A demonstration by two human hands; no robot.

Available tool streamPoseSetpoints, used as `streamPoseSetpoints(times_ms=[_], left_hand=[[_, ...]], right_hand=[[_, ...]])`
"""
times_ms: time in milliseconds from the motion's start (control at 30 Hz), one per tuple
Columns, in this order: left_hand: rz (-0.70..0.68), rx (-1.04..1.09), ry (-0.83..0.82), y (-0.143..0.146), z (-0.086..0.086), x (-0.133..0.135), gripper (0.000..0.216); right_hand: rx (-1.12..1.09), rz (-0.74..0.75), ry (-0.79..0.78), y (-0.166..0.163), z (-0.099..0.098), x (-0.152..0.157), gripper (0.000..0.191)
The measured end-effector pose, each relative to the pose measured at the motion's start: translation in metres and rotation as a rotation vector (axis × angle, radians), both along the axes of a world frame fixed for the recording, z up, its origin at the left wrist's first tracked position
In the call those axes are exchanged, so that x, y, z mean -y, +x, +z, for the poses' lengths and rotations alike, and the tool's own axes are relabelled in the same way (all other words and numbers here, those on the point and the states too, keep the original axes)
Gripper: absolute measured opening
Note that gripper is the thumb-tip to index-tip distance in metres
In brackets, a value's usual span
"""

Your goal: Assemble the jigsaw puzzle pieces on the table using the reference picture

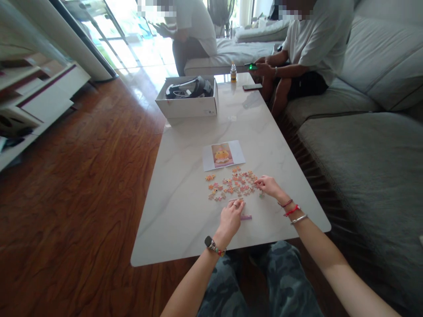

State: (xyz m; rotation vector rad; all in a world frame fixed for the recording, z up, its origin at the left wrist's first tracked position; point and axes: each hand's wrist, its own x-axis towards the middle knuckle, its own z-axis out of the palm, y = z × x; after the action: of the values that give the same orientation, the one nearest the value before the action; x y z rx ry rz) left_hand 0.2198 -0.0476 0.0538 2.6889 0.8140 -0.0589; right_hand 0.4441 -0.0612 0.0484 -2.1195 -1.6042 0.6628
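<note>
Loose jigsaw pieces (239,182) in orange, pink and yellow lie spread over the white marbled table in front of me. My left hand (230,218) rests low on the table, fingers bent and together on what looks like a small joined jigsaw section. A purple-pink strip (246,217) of that section shows beside the hand; the rest is mostly covered. At the right edge of the pile, my right hand (269,186) has its fingertips pinched together on a jigsaw piece, largely hidden. Beyond the pieces lies a sheet with a printed picture (222,155) of an orange-yellow figure.
On the far part of the table (185,176) stand a white box (191,108) holding a dark device and a small bottle (233,74). A phone (252,87) lies near the right edge. Two people sit beyond, one holding a device. A grey sofa (360,145) runs along the right.
</note>
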Motion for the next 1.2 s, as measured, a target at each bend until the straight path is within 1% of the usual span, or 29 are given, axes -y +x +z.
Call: streamPoseSetpoints(times_ms=[33, 100, 167, 233, 367, 467, 533, 633, 700, 767, 833, 933, 1067, 1200], left_hand=[[0.003, 0.004, -0.002, 0.0, 0.0, 0.0, 0.045], [0.013, 0.003, -0.008, 0.001, 0.0, 0.001, 0.046], [0.024, -0.001, -0.016, 0.001, -0.001, 0.001, 0.047], [0.034, 0.0, -0.023, 0.001, -0.001, 0.001, 0.047], [0.039, 0.012, -0.027, 0.001, 0.0, 0.002, 0.047], [0.035, 0.021, -0.012, 0.001, 0.001, 0.002, 0.047], [0.037, 0.015, -0.006, 0.001, 0.001, 0.002, 0.047], [0.044, -0.02, -0.018, 0.003, 0.002, 0.003, 0.043], [0.058, -0.051, -0.034, 0.005, 0.002, 0.003, 0.042], [0.074, -0.075, -0.053, 0.006, 0.003, 0.004, 0.042], [0.082, -0.074, -0.059, 0.006, 0.004, 0.005, 0.042], [0.055, -0.034, -0.03, 0.003, 0.004, 0.005, 0.042], [0.032, -0.043, 0.007, 0.0, 0.001, 0.003, 0.045], [0.034, -0.076, 0.03, 0.002, 0.001, 0.005, 0.045]], right_hand=[[0.02, 0.014, -0.001, 0.005, 0.001, -0.002, 0.016], [0.059, -0.004, 0.013, 0.013, 0.0, -0.001, 0.018], [0.09, -0.047, 0.017, 0.018, -0.003, 0.005, 0.02], [0.094, -0.042, -0.016, 0.02, -0.009, 0.013, 0.021], [0.109, -0.006, -0.071, 0.016, -0.02, 0.02, 0.012], [0.103, -0.035, -0.058, 0.015, -0.02, 0.02, 0.008], [0.045, -0.091, -0.034, 0.014, -0.015, 0.021, 0.01], [-0.165, -0.198, 0.005, 0.004, -0.006, 0.026, 0.013], [-0.337, -0.212, 0.009, -0.013, -0.003, 0.029, 0.014], [-0.438, -0.179, -0.003, -0.034, -0.003, 0.03, 0.015], [-0.419, -0.158, -0.013, -0.053, -0.007, 0.029, 0.015], [-0.273, -0.149, -0.002, -0.069, -0.014, 0.027, 0.012], [-0.174, -0.11, 0.004, -0.069, -0.02, 0.026, 0.013], [-0.125, -0.091, -0.02, -0.066, -0.02, 0.025, 0.012]])
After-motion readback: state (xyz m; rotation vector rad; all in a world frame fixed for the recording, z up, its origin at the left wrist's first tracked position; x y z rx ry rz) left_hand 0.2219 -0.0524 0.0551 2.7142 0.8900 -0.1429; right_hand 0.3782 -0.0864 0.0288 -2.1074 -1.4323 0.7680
